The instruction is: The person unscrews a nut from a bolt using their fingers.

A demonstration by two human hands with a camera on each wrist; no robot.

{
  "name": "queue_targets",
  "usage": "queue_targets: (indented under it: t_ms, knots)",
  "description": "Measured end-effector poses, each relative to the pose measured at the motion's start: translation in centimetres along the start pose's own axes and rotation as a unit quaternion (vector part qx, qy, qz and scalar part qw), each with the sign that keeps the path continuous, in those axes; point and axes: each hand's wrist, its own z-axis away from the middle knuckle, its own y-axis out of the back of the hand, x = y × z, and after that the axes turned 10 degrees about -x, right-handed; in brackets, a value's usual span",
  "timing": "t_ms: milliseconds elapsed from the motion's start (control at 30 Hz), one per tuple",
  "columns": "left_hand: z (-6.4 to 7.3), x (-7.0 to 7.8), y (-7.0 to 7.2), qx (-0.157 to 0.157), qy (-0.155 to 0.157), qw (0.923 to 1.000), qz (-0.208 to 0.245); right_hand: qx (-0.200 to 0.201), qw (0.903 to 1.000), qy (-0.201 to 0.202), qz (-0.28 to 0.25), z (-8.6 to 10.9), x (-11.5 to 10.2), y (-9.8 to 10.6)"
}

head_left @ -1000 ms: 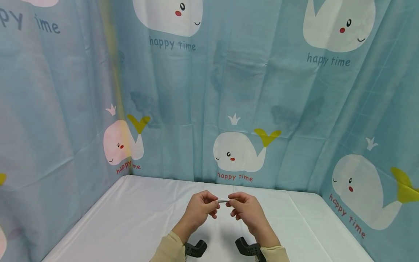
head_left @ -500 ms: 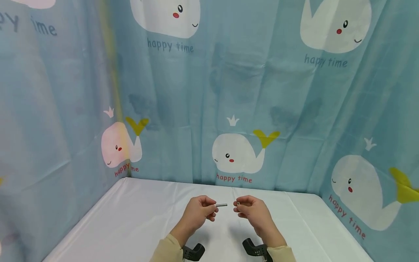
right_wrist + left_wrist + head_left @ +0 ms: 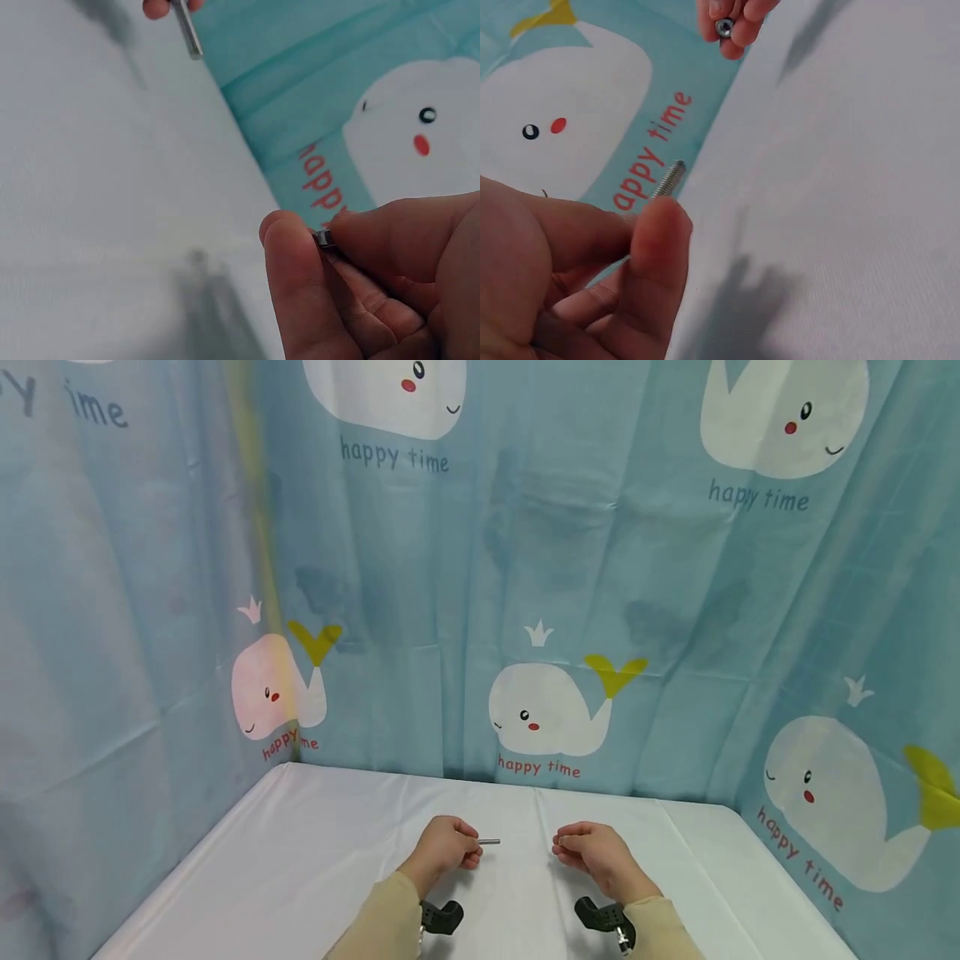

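Note:
My left hand (image 3: 447, 846) pinches a silvery threaded bolt (image 3: 490, 841) between thumb and fingers, its shaft pointing right toward the other hand. In the left wrist view the threads of the bolt (image 3: 669, 178) show plainly; the end inside the fingers is hidden. Across a gap, my right hand (image 3: 596, 853) pinches a small metal nut (image 3: 324, 238) between thumb and fingertip. The hole of the nut (image 3: 724, 28) faces the left wrist camera. Bolt and nut are apart, both held above the white table.
A white cloth (image 3: 360, 827) covers the table, and the hands cast shadows on it. Behind and at both sides hangs a blue curtain (image 3: 420, 693) with whale prints. A black wrist mount (image 3: 441, 917) sits on the left wrist, another mount (image 3: 600, 913) on the right.
One second ago the bolt spanned between both hands. The right hand has drawn away to the right with the nut, and the left hand has shifted slightly left and lower with the bolt.

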Motion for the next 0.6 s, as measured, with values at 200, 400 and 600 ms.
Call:
queue_targets:
  t_ms: [200,400,600]
  knots:
    - [-0.3,-0.6,-0.4,-0.007,0.025,0.9973,-0.068,0.003,0.9993,-0.029,0.024,-0.4,1.5,0.9]
    - [-0.2,-0.8,-0.5,-0.008,0.032,0.9962,-0.081,0.018,0.9988,-0.044,0.012,-0.7,2.5,1.1]
    - [-0.1,-0.9,-0.5,0.003,0.042,0.9963,-0.075,0.030,0.9984,-0.048,-0.007,-0.7,2.9,0.9]
